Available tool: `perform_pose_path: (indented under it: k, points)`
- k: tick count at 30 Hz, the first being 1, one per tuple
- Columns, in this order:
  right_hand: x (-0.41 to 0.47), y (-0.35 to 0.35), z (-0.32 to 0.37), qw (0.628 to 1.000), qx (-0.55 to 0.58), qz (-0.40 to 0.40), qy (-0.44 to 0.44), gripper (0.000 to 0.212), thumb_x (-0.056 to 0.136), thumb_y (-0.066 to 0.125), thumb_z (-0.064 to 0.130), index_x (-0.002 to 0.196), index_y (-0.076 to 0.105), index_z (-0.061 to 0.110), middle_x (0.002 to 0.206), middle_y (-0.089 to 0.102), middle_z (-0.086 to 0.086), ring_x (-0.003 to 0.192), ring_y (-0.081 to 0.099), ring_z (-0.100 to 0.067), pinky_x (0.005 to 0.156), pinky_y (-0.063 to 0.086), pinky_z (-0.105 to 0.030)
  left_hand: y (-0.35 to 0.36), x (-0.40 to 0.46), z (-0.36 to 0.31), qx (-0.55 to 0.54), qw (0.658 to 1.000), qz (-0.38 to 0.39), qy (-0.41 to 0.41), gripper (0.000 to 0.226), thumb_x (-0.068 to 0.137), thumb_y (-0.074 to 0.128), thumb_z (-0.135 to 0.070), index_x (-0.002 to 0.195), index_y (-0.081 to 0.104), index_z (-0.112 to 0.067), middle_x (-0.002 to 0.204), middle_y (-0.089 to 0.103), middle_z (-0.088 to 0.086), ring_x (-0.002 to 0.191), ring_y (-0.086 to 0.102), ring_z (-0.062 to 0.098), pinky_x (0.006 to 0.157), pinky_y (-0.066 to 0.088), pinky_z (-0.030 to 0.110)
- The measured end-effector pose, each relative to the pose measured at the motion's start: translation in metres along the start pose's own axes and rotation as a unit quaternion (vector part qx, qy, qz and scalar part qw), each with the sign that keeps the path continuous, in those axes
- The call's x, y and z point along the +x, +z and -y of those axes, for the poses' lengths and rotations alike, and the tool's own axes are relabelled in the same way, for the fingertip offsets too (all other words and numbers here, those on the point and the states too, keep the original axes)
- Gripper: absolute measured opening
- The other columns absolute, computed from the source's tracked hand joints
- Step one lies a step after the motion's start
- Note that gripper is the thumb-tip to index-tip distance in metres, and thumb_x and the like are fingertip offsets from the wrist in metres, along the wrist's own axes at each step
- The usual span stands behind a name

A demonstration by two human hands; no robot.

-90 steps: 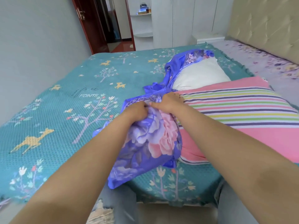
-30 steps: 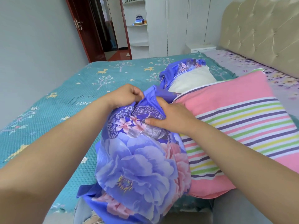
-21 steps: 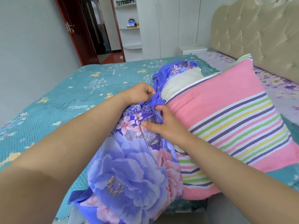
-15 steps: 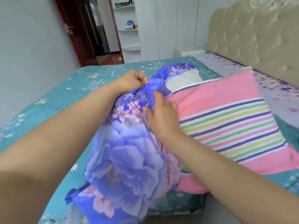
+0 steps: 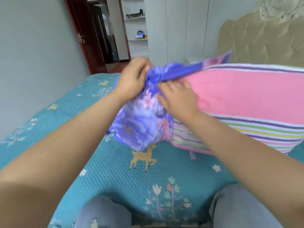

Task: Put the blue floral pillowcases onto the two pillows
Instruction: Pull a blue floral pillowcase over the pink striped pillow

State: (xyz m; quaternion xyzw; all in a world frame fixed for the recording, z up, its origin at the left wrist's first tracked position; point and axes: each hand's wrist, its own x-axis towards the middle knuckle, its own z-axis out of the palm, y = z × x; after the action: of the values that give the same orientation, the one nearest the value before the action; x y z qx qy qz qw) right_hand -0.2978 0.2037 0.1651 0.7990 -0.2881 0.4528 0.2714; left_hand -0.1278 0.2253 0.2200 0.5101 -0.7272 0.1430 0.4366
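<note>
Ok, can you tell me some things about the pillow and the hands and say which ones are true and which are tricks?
1. The left hand grips bunched blue floral pillowcase fabric. True.
2. The striped pink pillow is fully inside the pillowcase. False: only its near end is covered; most of it shows bare.
3. The right hand lies with straight fingers where pillow and pillowcase meet. True.
4. The bedspread is plain red. False: it is teal with deer and trees.
5. The door at the back is dark red-brown. True.
</note>
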Motion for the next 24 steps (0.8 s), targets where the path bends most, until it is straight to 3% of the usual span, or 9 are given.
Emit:
perform_pose_path:
  k: [3, 5, 7, 10, 14, 18, 19, 21, 24]
  points:
    - [-0.007, -0.031, 0.028, 0.97, 0.014, 0.238, 0.056, 0.048, 0.089, 0.041, 0.064, 0.085, 0.057, 0.018, 0.089, 0.068, -0.008, 0.083, 0.066, -0.027, 0.06, 0.036, -0.03, 0.018, -0.051, 0.024, 0.02, 0.968, 0.216, -0.127, 0.013, 0.084, 0.041, -0.018, 0.078, 0.051, -0.021, 0.077, 0.056, 0.002, 0.076, 0.051, 0.018, 0.07, 0.04, 0.031]
    - [-0.007, -0.037, 0.029, 0.957, 0.068, 0.254, 0.122, 0.054, 0.085, 0.042, 0.069, 0.098, 0.055, 0.018, 0.105, 0.062, -0.008, 0.095, 0.062, -0.027, 0.069, 0.042, -0.033, 0.017, -0.072, 0.029, -0.019, 0.958, 0.238, -0.161, 0.017, 0.087, 0.048, -0.013, 0.075, 0.052, -0.024, 0.074, 0.056, 0.0, 0.075, 0.049, 0.015, 0.07, 0.038, 0.029]
    - [-0.011, -0.036, 0.025, 0.904, 0.131, 0.367, 0.175, 0.072, 0.078, 0.053, 0.07, 0.128, 0.043, 0.019, 0.129, 0.045, -0.009, 0.11, 0.056, -0.026, 0.085, 0.044, -0.036, 0.009, -0.079, 0.022, -0.082, 0.947, 0.252, -0.184, 0.016, 0.091, 0.055, -0.017, 0.075, 0.058, -0.018, 0.074, 0.057, 0.002, 0.072, 0.047, 0.014, 0.071, 0.04, 0.03]
    - [-0.015, -0.045, 0.027, 0.823, 0.102, 0.55, 0.099, 0.091, 0.074, 0.068, 0.059, 0.145, 0.026, 0.022, 0.137, 0.035, -0.014, 0.116, 0.052, -0.03, 0.091, 0.042, -0.034, 0.005, -0.089, 0.01, -0.065, 0.942, 0.252, -0.211, 0.038, 0.085, 0.058, -0.05, 0.086, 0.059, -0.012, 0.079, 0.059, 0.001, 0.072, 0.049, 0.014, 0.071, 0.042, 0.031]
    - [-0.009, -0.067, 0.036, 0.811, 0.06, 0.582, -0.002, 0.07, 0.073, 0.074, 0.048, 0.134, 0.045, 0.028, 0.127, 0.053, -0.002, 0.112, 0.053, -0.024, 0.09, 0.043, -0.033, -0.005, -0.115, 0.003, 0.067, 0.901, 0.373, -0.214, 0.077, 0.054, 0.066, -0.076, 0.107, 0.049, -0.022, 0.106, 0.054, 0.002, 0.103, 0.053, 0.027, 0.083, 0.042, 0.031]
    - [-0.003, -0.08, 0.022, 0.813, -0.122, 0.569, -0.006, 0.109, 0.062, 0.075, 0.061, 0.148, 0.016, 0.031, 0.155, 0.016, -0.007, 0.14, 0.02, -0.032, 0.11, 0.019, -0.055, -0.022, -0.127, 0.009, 0.157, 0.874, 0.408, -0.215, 0.123, 0.052, 0.074, -0.072, 0.148, 0.01, -0.029, 0.151, 0.023, 0.004, 0.14, 0.023, 0.027, 0.114, 0.024, 0.044]
    - [-0.004, -0.079, 0.015, 0.795, -0.109, 0.596, 0.024, 0.113, 0.063, 0.075, 0.062, 0.15, 0.014, 0.026, 0.157, 0.014, -0.006, 0.142, 0.019, -0.031, 0.111, 0.017, -0.052, -0.022, -0.129, 0.008, 0.119, 0.881, 0.406, -0.212, 0.119, 0.053, 0.077, -0.068, 0.147, 0.015, -0.029, 0.15, 0.029, 0.003, 0.139, 0.028, 0.025, 0.113, 0.027, 0.041]
    - [-0.017, -0.069, 0.005, 0.755, -0.014, 0.652, 0.066, 0.096, 0.066, 0.076, 0.059, 0.142, 0.036, 0.016, 0.142, 0.044, -0.006, 0.128, 0.043, -0.024, 0.1, 0.035, -0.03, -0.016, -0.136, 0.005, 0.083, 0.894, 0.388, -0.209, 0.091, 0.06, 0.079, -0.058, 0.134, 0.041, -0.021, 0.135, 0.051, 0.001, 0.124, 0.049, 0.023, 0.101, 0.039, 0.029]
    - [-0.051, -0.058, 0.001, 0.794, 0.089, 0.595, 0.09, 0.059, 0.075, 0.071, 0.053, 0.121, 0.054, 0.02, 0.116, 0.061, -0.001, 0.109, 0.057, -0.023, 0.075, 0.033, -0.024, -0.004, -0.151, 0.002, 0.091, 0.908, 0.342, -0.226, 0.063, 0.073, 0.076, -0.045, 0.126, 0.054, -0.019, 0.125, 0.06, 0.0, 0.114, 0.056, 0.02, 0.088, 0.039, 0.023]
